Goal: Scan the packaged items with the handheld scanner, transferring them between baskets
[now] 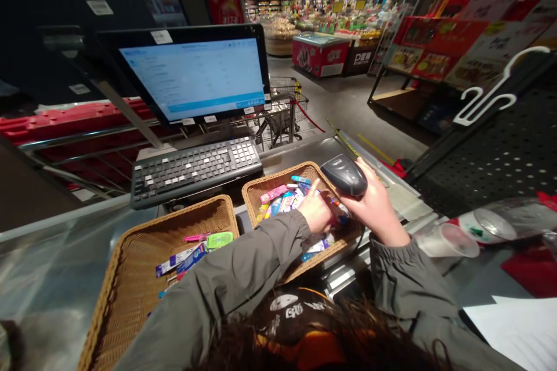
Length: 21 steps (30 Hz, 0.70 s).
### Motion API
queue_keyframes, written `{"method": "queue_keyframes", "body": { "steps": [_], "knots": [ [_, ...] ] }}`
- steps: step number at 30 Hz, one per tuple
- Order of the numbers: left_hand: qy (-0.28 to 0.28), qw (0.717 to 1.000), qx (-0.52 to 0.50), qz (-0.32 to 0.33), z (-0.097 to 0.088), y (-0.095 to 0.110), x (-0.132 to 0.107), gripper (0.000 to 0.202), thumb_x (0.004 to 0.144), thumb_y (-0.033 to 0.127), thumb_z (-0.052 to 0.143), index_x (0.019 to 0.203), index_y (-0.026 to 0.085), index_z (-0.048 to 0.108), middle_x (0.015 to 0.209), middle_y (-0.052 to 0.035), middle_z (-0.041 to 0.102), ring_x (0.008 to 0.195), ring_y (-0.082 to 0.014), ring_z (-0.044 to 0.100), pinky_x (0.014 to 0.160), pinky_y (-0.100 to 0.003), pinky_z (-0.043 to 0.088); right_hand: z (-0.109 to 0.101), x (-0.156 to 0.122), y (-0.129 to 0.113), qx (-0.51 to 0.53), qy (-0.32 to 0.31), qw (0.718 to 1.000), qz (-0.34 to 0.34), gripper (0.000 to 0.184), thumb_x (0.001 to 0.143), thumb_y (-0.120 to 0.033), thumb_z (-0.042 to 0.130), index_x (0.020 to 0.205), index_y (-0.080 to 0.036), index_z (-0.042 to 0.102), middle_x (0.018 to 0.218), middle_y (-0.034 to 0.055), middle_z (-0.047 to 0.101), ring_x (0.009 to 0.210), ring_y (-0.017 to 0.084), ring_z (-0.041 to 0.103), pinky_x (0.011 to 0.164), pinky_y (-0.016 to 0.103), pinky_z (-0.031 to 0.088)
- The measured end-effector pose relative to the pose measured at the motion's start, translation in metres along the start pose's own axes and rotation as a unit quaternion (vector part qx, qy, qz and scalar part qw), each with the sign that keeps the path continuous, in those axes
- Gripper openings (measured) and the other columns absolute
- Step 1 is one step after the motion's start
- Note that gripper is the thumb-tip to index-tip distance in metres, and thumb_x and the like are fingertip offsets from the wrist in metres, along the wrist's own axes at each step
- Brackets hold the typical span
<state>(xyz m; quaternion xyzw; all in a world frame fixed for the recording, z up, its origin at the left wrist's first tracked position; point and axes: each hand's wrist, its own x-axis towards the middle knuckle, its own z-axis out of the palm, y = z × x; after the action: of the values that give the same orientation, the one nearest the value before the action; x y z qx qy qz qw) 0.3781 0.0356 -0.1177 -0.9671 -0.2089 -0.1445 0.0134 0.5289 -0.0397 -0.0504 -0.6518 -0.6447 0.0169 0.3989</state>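
Silver metal counter [56, 278], exposed at left, supports brown wicker basket [255, 190] of multicoloured packets [285, 202]. Left hand [315, 212]: within rim, index extended, hold indeterminable. Right hand [378, 204]: closed around black plastic scanner [345, 175] at right rim.

goods [285, 200] in right basket [278, 178] | left basket [139, 255] alongside | monitor [200, 75] behind keyboard [195, 171]
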Motion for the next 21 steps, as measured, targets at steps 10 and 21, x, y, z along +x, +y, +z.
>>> {"method": "queue_keyframes", "body": {
  "steps": [10, 21],
  "knots": [
    [-0.108, 0.972, -0.067, -0.197, -0.002, -0.085, -0.051, 0.015, 0.089, 0.030, 0.060, 0.090, 0.027, 0.075, 0.138, -0.0041, 0.060, 0.144, -0.0331, 0.035, 0.114, -0.074, 0.013, 0.012, 0.009, -0.005, 0.023, -0.006, 1.000, -0.011, 0.064, 0.076, -0.036, 0.066, 0.135, -0.018, 0.050, 0.141, 0.0169, 0.055, 0.144, 0.037, 0.036, 0.117, 0.060, 0.029],
    [-0.058, 0.978, 0.046, -0.197, -0.027, -0.124, -0.071, 0.027, 0.085, 0.009, 0.054, 0.074, 0.020, 0.076, 0.125, -0.0120, 0.067, 0.144, -0.0348, 0.036, 0.119, -0.070, 0.003, 0.020, 0.014, -0.020, 0.017, -0.016, 0.999, -0.038, 0.062, 0.078, -0.041, 0.065, 0.133, -0.016, 0.050, 0.138, 0.0193, 0.056, 0.144, 0.039, 0.036, 0.116, 0.062, 0.029]
  ]
}}
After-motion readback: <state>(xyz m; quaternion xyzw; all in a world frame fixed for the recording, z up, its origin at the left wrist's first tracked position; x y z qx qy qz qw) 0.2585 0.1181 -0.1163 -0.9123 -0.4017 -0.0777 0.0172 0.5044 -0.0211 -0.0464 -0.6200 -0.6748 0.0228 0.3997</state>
